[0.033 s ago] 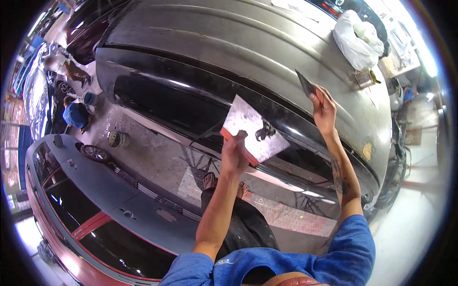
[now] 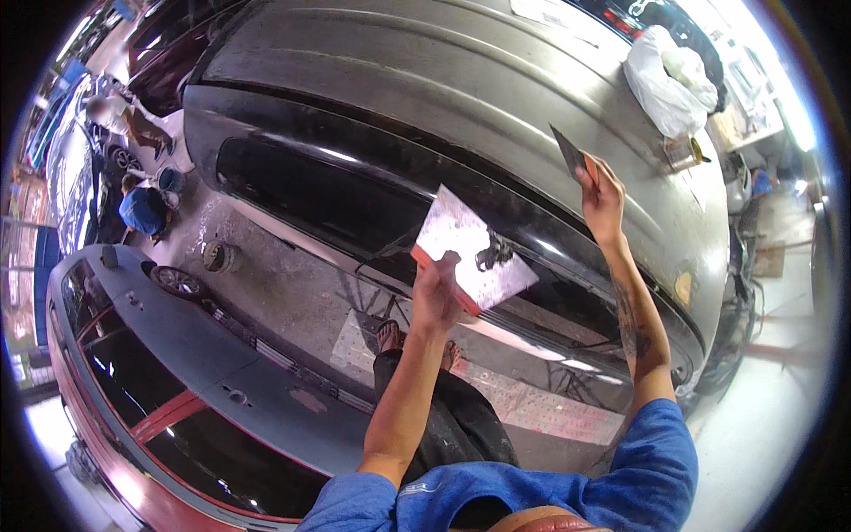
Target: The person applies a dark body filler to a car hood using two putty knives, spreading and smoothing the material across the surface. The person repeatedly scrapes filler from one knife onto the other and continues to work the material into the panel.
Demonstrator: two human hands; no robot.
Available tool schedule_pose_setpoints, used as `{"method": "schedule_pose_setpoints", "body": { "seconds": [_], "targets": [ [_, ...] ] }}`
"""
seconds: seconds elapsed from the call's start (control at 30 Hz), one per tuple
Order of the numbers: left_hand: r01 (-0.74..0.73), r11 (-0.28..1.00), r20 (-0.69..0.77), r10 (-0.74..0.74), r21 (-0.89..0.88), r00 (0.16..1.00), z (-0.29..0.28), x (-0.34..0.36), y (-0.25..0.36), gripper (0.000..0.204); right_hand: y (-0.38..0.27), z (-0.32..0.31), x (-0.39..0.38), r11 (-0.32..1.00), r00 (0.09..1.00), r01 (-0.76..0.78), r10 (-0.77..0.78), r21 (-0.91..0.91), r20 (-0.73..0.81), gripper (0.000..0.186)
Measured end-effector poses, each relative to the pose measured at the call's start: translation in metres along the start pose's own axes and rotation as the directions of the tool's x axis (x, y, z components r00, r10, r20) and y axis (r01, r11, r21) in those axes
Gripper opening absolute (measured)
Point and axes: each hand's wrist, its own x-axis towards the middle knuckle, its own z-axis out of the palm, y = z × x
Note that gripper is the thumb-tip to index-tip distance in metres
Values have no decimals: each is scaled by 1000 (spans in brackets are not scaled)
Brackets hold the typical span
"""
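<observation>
My left hand point(image 2: 436, 297) is closed around the red edge of a wide, flat putty spreader point(image 2: 452, 226), held in front of the vehicle's dark side. A lump of dark filler paste point(image 2: 496, 253) sits on its pale, smeared face. Raised over the roof's near edge, my right hand point(image 2: 605, 204) grips a second spreader, a dark-bladed one point(image 2: 569, 152) with an orange-red grip. Its blade points up and left, apart from the roof. The grey ribbed vehicle roof point(image 2: 417, 80) stretches beyond both hands, with a tan patch point(image 2: 683, 288) near its right end.
I stand on a speckled plank point(image 2: 532, 390). Behind me on the left is a grey and red car point(image 2: 266, 390). A white plastic bag point(image 2: 660, 84) and an open can point(image 2: 681, 152) rest on the roof. A bucket point(image 2: 217, 257) and two people point(image 2: 144, 211) are farther left.
The view has shifted very slightly, so the roof and floor sit a little differently in it. Both hands keep their spreaders in nearly the same place.
</observation>
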Motion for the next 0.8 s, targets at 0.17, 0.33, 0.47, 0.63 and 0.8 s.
{"method": "schedule_pose_setpoints", "body": {
  "seconds": [0.17,0.33,0.47,0.63,0.8],
  "targets": [
    [26,1000,-70,-27,-16,997,-27,-41,36,54,37,101,101,996,998,59,-57,-61,40,18],
    [-58,998,-268,66,40,961,-71,-71,80,61,40,221,211,973,961,64,0,-222,278,22],
    [-108,994,-332,97,-17,938,-113,-87,118,64,7,309,258,934,926,144,-10,-328,378,20],
    [-170,982,-447,190,85,874,-157,-102,159,64,-43,384,265,912,925,128,32,-391,379,20],
    [-176,984,-492,167,28,854,-180,-98,177,64,-52,390,247,897,895,192,5,-397,445,24]
  ]
}}
